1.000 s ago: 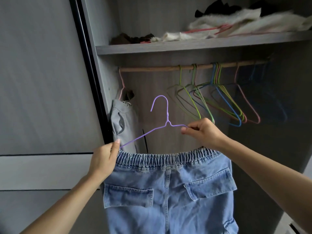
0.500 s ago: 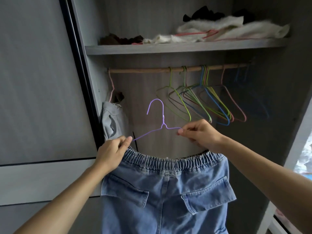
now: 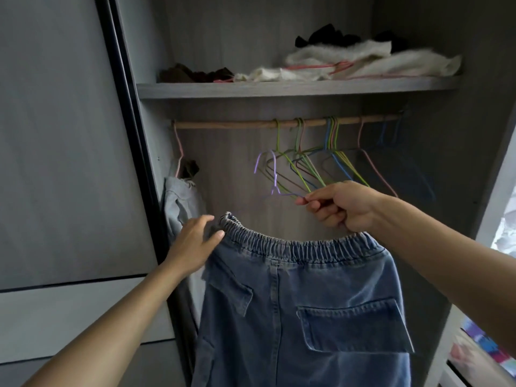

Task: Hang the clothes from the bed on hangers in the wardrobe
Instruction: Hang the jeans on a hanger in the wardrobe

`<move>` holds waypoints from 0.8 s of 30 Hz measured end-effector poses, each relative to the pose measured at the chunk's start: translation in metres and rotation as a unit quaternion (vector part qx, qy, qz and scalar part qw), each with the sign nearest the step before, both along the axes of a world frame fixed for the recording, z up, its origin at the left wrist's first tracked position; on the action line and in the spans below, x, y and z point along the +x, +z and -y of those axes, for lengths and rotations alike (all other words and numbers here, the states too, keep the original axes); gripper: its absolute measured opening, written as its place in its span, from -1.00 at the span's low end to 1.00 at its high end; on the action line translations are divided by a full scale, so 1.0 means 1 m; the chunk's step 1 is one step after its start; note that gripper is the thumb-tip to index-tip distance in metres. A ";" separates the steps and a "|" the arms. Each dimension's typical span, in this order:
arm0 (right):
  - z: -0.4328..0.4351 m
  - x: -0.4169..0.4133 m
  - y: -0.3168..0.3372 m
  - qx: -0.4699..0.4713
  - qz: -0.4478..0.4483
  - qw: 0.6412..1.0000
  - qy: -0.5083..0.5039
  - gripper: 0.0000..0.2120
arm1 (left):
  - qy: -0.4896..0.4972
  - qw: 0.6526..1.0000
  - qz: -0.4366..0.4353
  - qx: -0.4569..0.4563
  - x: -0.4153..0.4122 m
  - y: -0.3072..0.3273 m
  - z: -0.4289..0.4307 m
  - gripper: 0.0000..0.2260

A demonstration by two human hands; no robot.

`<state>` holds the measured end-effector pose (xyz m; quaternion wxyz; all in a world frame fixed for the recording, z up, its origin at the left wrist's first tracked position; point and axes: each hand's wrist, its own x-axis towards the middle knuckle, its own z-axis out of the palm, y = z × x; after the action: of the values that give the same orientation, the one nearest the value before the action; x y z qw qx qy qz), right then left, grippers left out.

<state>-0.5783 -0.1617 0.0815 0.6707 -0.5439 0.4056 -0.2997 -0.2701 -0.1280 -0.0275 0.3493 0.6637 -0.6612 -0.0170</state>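
Centrally, in the lower half of the frame, the denim garment [image 3: 307, 317] hung in front of the open wardrobe, back pockets facing the camera and its elastic waistband uppermost. The right hand [image 3: 343, 208], at centre right, was closed in a pinch on the thin wire of the purple hanger [image 3: 275, 177], and the right end of the waistband hung just below that fist; whether the fingers also gripped the cloth could not be told. The hanger's hook stood upright, below the wooden rod [image 3: 237, 124] and not on it. Its left arm was blurred, so its place relative to the waistband was unclear.

The left hand [image 3: 195, 241], at centre left, held nothing: its fingers were spread and relaxed, with the thumb touching the left end of the waistband.

Behind, a cluster of coloured wire hangers [image 3: 321, 163] hung from the middle and right of the rod. At the rod's left end 1 pink hanger carried a grey garment [image 3: 181, 202] against the wardrobe's side wall. Above the rod, the shelf [image 3: 279, 89] held white fluffy clothes [image 3: 349, 60] and some dark ones. A grey sliding door [image 3: 55, 135] filled the left of the frame.
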 end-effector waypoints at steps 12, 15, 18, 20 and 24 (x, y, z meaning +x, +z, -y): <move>0.041 0.073 0.015 0.017 0.067 0.996 -0.059 -0.71 | 0.041 0.989 0.131 0.062 0.004 0.016 0.005 -0.73; 0.067 0.107 0.027 0.004 0.072 0.996 -0.055 -0.68 | 0.057 0.983 0.173 0.035 0.007 0.026 -0.003 -0.79; 0.096 0.143 0.043 -0.005 0.095 0.994 -0.053 -0.67 | 0.083 0.975 0.207 -0.010 0.012 0.032 -0.013 -0.82; 0.118 0.167 0.053 -0.007 0.117 0.992 -0.053 -0.66 | 0.082 0.974 0.209 -0.037 0.018 0.036 -0.016 -0.85; 0.169 0.215 0.069 -0.020 0.161 0.983 -0.080 -0.69 | 0.096 0.966 0.237 -0.042 0.027 0.049 -0.017 -0.85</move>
<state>-0.3633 -0.3304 0.1503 0.6900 -0.4677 0.3282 -0.4443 -0.2430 -0.1111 0.0212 0.2102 0.6936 -0.6586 0.2027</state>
